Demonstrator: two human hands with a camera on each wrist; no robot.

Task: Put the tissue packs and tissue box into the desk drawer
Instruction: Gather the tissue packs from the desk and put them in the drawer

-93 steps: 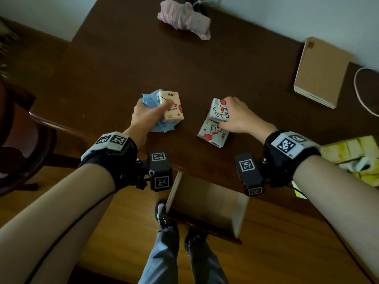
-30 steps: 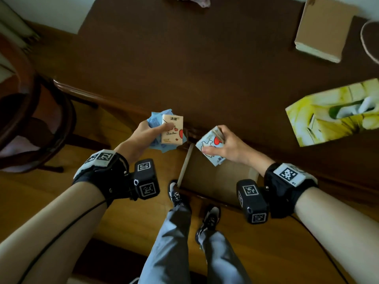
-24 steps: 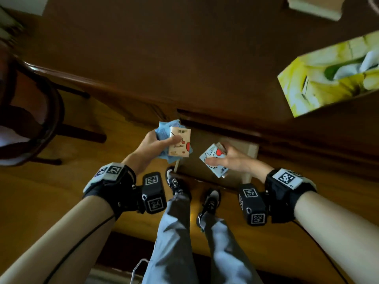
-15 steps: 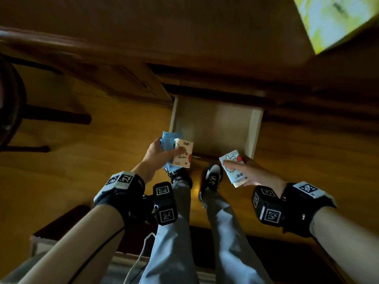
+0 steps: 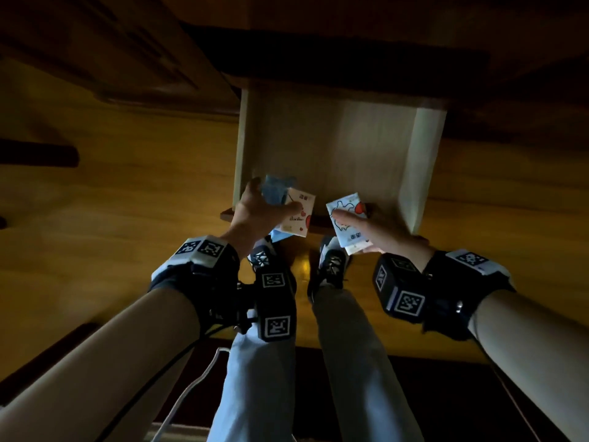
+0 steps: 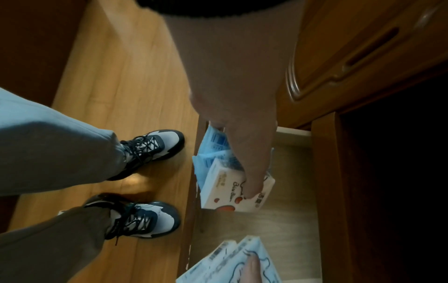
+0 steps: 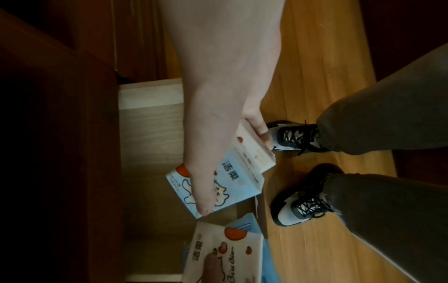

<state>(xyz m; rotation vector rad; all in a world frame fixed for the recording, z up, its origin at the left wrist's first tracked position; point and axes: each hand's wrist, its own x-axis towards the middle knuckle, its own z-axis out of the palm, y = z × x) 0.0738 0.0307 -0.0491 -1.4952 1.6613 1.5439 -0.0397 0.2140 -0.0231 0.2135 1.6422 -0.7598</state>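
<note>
The pale wooden drawer point(image 5: 334, 148) stands pulled out under the dark desk, with a bare bottom. My left hand point(image 5: 264, 212) grips a cream tissue pack point(image 5: 298, 218) stacked on a blue pack point(image 5: 277, 189) over the drawer's near left corner. The same cream pack point(image 6: 232, 191) and blue pack point(image 6: 213, 145) show in the left wrist view. My right hand point(image 5: 366, 224) pinches two packs, a light blue cartoon pack point(image 5: 347, 218) on top, at the drawer's front edge. In the right wrist view the blue cartoon pack point(image 7: 225, 183) overlaps a cream pack point(image 7: 257, 153). The tissue box is out of view.
My two feet in dark and white sneakers point(image 5: 331, 266) stand on the wooden floor point(image 5: 143, 202) just before the drawer front point(image 5: 315, 218). A closed cabinet door with a recessed handle point(image 6: 373, 47) sits left of the drawer. The desk edge overhangs the drawer's back.
The view has tipped down from the desk top to the drawer. Both hands have carried their packs off the desk and down to the drawer's front part. The tissue box has left the picture.
</note>
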